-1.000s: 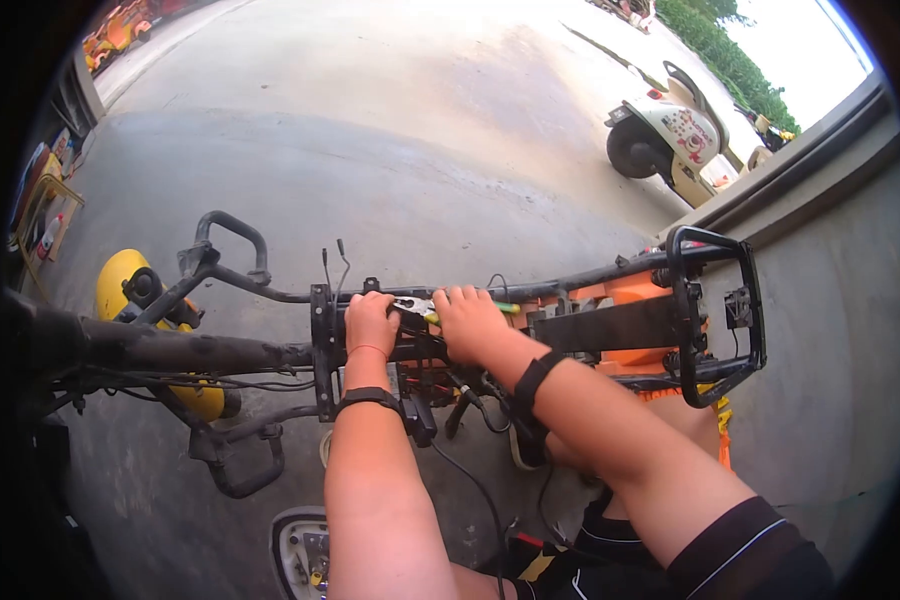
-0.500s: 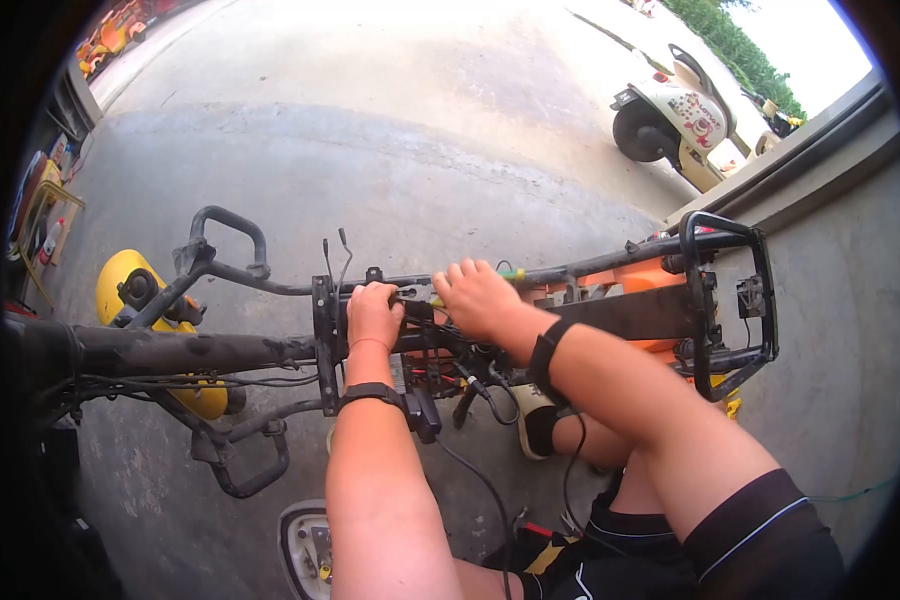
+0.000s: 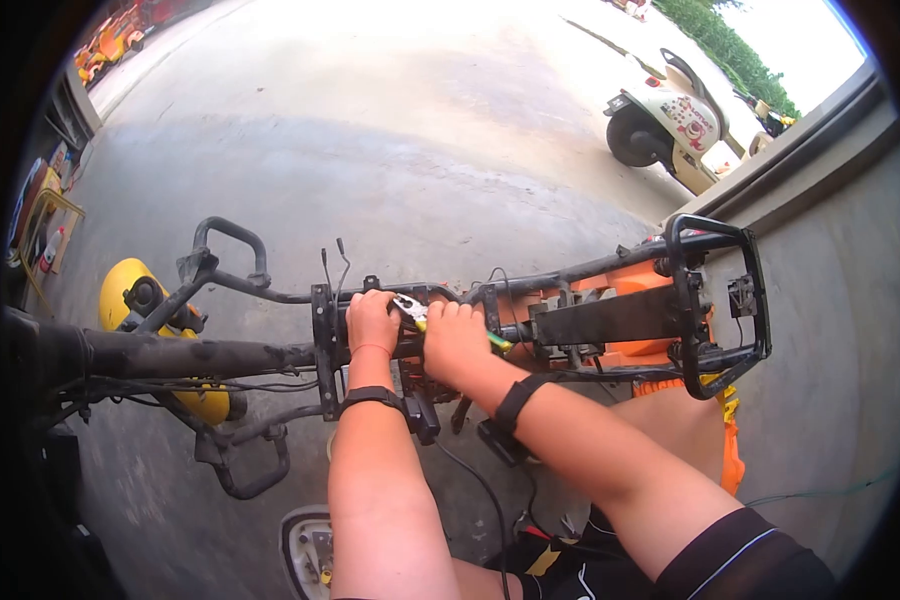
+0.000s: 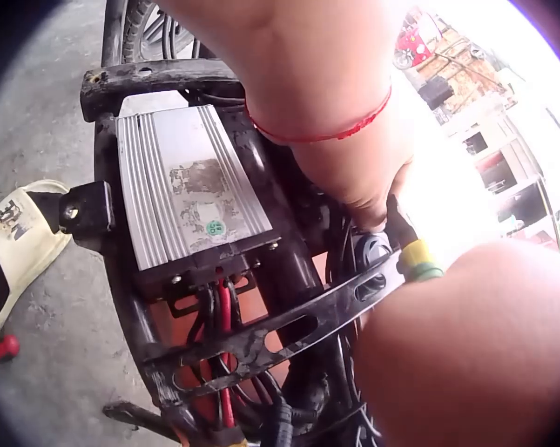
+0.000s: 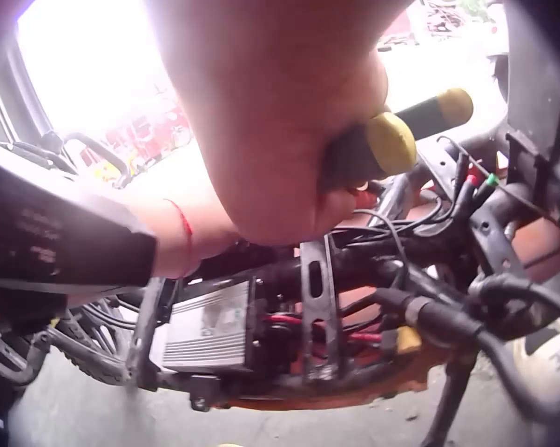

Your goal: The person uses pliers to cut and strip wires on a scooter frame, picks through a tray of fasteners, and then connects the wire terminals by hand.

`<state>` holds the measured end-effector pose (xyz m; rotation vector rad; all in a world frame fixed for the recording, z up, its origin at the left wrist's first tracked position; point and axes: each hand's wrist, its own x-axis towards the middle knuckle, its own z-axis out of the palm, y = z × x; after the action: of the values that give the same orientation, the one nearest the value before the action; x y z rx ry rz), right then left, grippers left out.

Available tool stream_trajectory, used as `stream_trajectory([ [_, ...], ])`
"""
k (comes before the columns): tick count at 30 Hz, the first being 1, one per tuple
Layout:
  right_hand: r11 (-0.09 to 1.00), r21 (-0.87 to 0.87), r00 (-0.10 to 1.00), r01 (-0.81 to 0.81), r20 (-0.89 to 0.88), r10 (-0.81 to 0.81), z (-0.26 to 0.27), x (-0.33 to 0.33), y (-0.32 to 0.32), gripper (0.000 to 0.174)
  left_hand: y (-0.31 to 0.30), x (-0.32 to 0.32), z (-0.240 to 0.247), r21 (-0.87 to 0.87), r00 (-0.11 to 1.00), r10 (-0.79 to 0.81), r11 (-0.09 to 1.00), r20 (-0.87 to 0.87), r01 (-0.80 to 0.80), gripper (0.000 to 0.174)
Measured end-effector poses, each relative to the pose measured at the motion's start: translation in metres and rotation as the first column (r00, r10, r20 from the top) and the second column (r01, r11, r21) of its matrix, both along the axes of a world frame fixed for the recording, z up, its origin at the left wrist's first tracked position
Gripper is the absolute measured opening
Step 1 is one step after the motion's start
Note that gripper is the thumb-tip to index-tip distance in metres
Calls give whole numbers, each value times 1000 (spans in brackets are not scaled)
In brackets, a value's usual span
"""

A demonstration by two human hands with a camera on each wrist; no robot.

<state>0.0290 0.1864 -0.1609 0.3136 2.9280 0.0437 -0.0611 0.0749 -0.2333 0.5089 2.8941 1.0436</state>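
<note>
head view has right hand [image 3: 458,345] gripping pliers [image 3: 409,307], left hand [image 3: 372,323] beside their tip, its hold unclear

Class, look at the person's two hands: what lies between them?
The pliers' metal head lies between the left hand and the right hand, as the head view shows.

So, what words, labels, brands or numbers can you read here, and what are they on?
None reads clearly.
Round green sticker on the finned silver metal box: too small.
Lettering on the black plastic wrist device: blurred.
Pink print on the cream-and-white scooter: too small.
Dark print on the cream shoe: unreadable.
</note>
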Motion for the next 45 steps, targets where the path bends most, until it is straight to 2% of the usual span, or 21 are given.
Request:
stream_trajectory([
  [2,993,-35,994,-108,30,109,13,-4,19,62,-1,0,-2,-9,1000,3,1000,-8,-3,21],
  [4,958,39,958,-285,-29,287,15,-13,41,53,-2,-2,-2,4,999,-14,1000,-40,14,22],
  [7,849,100,855,-519,83,512,30,-36,74,53,1,1,4,-36,1000,-26,999,-1,26,22],
  [8,848,118,856,-517,88,509,35,-42,81,53,2,1,7,-77,1000,-17,997,24,18,22],
  [10,722,139,735,-678,123,667,39,-58,90,51,3,0,8,-66,1000,-2,998,6,2,21],
  [16,619,209,645,-757,93,758,35,-73,92,39,0,2,8,-18,1000,1,1000,-6,-1,18],
  [19,728,199,749,-656,54,661,28,-50,80,40,-1,2,6,2,1000,0,1000,3,0,19],
  [22,889,128,886,-440,-104,453,15,-13,53,45,-1,2,3,11,999,-4,1000,-32,4,19],
  [24,971,67,971,-231,-55,235,9,-1,28,48,-1,2,0,4,1000,-9,1000,-27,9,20],
  [25,986,58,985,-156,-60,159,11,4,16,47,-1,1,0,-2,1000,-11,1000,-21,11,20],
  [28,994,50,983,99,148,-105,27,-11,-23,55,-4,-1,-2,-8,999,-37,999,-16,37,19],
  [29,991,61,964,123,232,-134,36,-19,-29,61,-3,-2,-3,-6,998,-58,998,-16,58,18],
  [30,990,63,964,126,228,-137,36,-19,-26,61,-3,-2,-3,-4,998,-61,998,-19,61,18],
  [34,1000,17,991,5,136,-8,21,-13,2,65,-3,-4,-1,-26,998,-55,998,-20,54,19],
  [36,975,47,976,-215,47,213,12,-11,26,63,-4,-4,3,-51,997,-70,996,-12,70,21],
  [38,902,99,907,-421,33,419,20,-17,52,60,-4,-4,4,-44,998,-64,997,-6,64,22],
  [39,863,122,871,-491,99,482,26,-23,63,60,-3,-2,9,-57,998,-65,996,9,65,21],
  [42,755,156,771,-636,111,627,34,-46,82,51,-1,-2,8,-76,998,-58,995,16,59,20],
  [43,755,149,770,-638,108,629,34,-53,86,51,-1,-2,7,-70,998,-66,995,11,66,19],
  [45,655,196,683,-729,148,716,35,-67,91,46,-1,-3,7,-68,997,-72,995,-1,72,16],
])
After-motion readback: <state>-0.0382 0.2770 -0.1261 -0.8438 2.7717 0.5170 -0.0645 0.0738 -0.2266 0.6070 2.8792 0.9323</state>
